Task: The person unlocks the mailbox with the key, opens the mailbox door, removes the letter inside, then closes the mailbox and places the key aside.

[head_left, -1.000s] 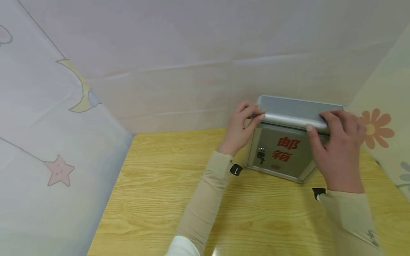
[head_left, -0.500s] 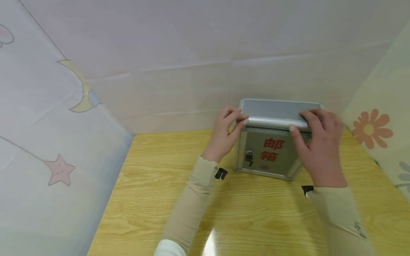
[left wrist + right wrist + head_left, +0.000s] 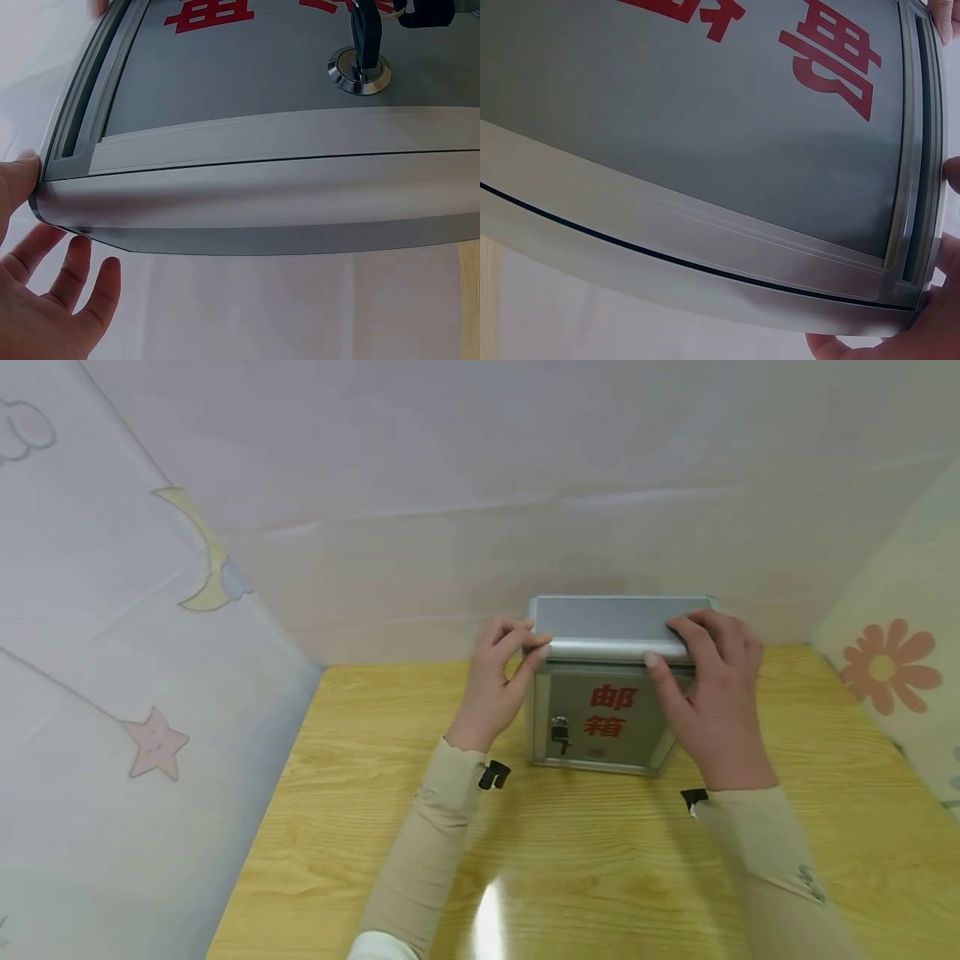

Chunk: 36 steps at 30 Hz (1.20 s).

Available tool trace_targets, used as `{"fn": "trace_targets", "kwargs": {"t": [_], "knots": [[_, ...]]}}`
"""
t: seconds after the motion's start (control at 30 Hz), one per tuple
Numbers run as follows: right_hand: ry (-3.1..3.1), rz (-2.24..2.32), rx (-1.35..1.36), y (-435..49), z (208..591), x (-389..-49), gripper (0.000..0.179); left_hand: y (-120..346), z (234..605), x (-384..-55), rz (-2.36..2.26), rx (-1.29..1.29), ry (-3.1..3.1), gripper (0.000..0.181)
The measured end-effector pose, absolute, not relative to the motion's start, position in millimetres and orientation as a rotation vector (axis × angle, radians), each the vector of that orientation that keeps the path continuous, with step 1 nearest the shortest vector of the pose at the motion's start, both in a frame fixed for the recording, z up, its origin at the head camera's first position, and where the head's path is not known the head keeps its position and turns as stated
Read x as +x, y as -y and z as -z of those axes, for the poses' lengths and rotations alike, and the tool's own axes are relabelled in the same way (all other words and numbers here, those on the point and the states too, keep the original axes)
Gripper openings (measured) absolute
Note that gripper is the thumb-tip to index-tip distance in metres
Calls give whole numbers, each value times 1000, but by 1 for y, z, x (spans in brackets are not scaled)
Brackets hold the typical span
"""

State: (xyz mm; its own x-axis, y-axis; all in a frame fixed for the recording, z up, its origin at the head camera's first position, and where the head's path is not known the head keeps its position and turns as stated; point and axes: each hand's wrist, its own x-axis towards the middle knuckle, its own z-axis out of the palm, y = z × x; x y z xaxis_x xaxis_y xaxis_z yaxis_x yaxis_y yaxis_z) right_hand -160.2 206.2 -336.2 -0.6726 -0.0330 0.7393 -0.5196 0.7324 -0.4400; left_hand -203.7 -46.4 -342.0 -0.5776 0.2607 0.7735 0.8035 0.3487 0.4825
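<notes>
A grey metal mailbox (image 3: 561,693) with red characters stands upright toward the back of the wooden table in the head view. At its top left corner, my left hand (image 3: 491,681) pinches the lid edge between thumb and fingers. My right hand (image 3: 712,697) grips the top right part, thumb on the front edge and fingers over the top. A key (image 3: 366,34) sits in the round lock (image 3: 360,73) on the front panel. Up close in the right wrist view, right-hand fingers (image 3: 930,322) wrap the mailbox's corner (image 3: 900,304).
The mailbox stands on a yellow wood-grain table (image 3: 360,793). Behind it rises a pale wall covering (image 3: 450,560). Side walls close in at left and right, printed with a star (image 3: 155,743), a moon and a flower (image 3: 885,668).
Both hands have moved left together with the mailbox, which has slid from the right side of the table toward its middle and turned slightly squarer to the view. The grips look the same.
</notes>
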Motion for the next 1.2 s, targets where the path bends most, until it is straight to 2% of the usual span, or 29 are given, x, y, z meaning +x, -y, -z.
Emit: {"fn": "trace_targets", "kwargs": {"t": [1.2], "knots": [[2213,-868,534,-162,342,-167,48,97,346,-181,1229,-810,1984,15]]}}
